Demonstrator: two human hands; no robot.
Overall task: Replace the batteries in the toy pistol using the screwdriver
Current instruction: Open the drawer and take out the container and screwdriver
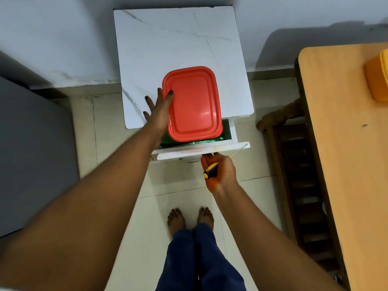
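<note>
My left hand [158, 109] holds a red lidded plastic box [193, 103] by its left side, thumb on the lid. The box hangs above the white cabinet's top and its open drawer [201, 149]. My right hand [219, 171] grips a yellow-and-black screwdriver [211, 170] just below the drawer front. Its thin shaft points up and to the right, reaching the drawer's right corner. No toy pistol or batteries show in this view.
The small white marble-patterned cabinet [168, 49] stands against the wall. Green lining shows inside the drawer. A wooden table [340, 133] with an orange box [378, 76] is at the right, a dark wooden chair below it. A grey surface lies at the left. My bare feet stand on the tiled floor.
</note>
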